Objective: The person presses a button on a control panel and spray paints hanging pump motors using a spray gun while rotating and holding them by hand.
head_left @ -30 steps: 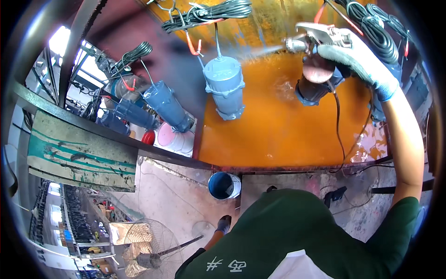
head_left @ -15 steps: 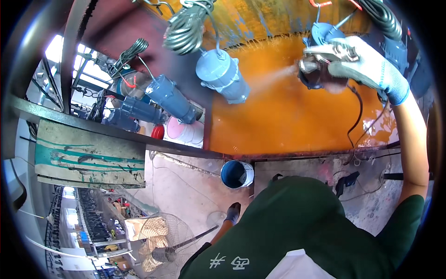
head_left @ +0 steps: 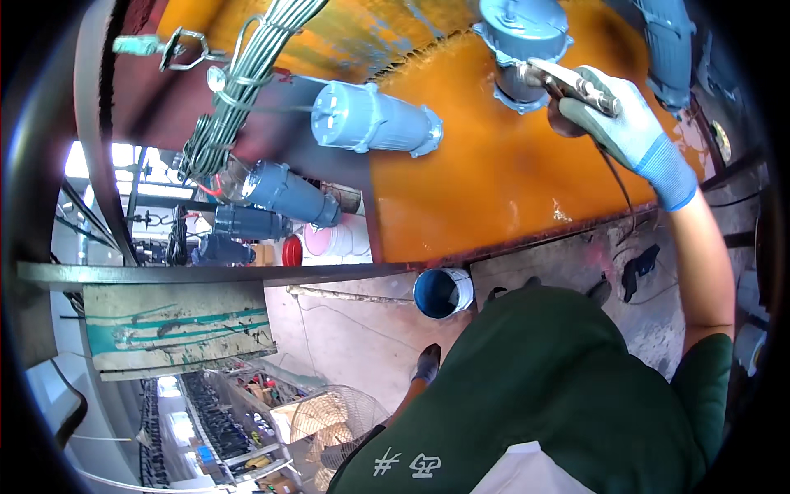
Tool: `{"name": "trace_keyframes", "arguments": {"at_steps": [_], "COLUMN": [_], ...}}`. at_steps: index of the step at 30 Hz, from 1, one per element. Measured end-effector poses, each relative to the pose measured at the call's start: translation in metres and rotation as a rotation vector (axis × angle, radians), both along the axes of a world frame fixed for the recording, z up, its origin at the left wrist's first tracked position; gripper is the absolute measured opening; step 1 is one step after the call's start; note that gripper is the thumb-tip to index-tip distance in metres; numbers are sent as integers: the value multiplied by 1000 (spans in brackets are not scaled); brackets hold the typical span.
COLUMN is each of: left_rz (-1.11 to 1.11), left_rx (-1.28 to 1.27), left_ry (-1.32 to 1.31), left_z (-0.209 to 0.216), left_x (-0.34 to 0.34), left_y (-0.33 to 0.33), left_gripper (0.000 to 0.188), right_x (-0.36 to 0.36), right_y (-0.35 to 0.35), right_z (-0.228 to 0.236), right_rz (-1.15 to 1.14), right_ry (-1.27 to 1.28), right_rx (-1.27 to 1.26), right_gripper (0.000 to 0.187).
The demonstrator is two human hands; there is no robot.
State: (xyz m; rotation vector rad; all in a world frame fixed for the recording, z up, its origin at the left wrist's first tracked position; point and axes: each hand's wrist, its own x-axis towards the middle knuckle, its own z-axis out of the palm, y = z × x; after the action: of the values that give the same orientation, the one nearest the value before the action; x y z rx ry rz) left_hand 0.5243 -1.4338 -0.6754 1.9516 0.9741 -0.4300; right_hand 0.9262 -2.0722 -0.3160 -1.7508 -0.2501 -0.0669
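Note:
My right hand [head_left: 613,115], in a white glove with a blue cuff, is closed around a metal spray gun [head_left: 576,86]. A thin dark hose runs down from the gun. The gun's front end is close beside a hanging blue-grey ribbed motor housing [head_left: 527,37] and overlaps its lower part; I cannot tell if they touch. Another blue-grey housing [head_left: 374,119] hangs tilted to the left, with a bundled grey cable [head_left: 243,99] beside it. Low at my left side is what looks like my left hand [head_left: 428,362] in a dark glove, its fingers not distinguishable.
An orange-coated panel [head_left: 461,198] stands behind the housings. More housings [head_left: 288,193] hang at the left behind a metal beam [head_left: 206,274]. A bucket [head_left: 443,293] stands on the floor, with a wire-guarded fan [head_left: 341,412] at lower left. Another housing [head_left: 668,49] hangs right.
The view has shifted, and the hanging housings have swung or turned. My right hand and the spray gun are now close to another housing; the pale spray mist seen before no longer shows.

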Motion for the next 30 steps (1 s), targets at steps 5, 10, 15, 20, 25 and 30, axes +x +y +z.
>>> {"name": "trace_keyframes", "arguments": {"at_steps": [5, 10, 15, 20, 25, 30], "left_rz": [53, -347, -203, -187, -459, -878], "left_rx": [56, 282, 108, 383, 1015, 1558], "left_ry": [87, -19, -378, -958, -1550, -1387], "left_z": [18, 43, 109, 321, 501, 548], "left_x": [35, 94, 193, 347, 416, 474], "left_y": [0, 3, 40, 38, -87, -74], "left_gripper": [42, 43, 54, 75, 56, 48], "right_x": [-43, -68, -60, -70, -68, -67], "right_y": [34, 33, 54, 75, 72, 67], "right_z": [-45, -97, -122, -123, -128, -132], "right_rz": [141, 157, -122, 125, 168, -72], "right_ry": [-67, -18, 238, 109, 311, 353], "right_rx": [401, -348, -60, -62, 8, 199], "right_gripper": [22, 17, 17, 20, 21, 16]}}
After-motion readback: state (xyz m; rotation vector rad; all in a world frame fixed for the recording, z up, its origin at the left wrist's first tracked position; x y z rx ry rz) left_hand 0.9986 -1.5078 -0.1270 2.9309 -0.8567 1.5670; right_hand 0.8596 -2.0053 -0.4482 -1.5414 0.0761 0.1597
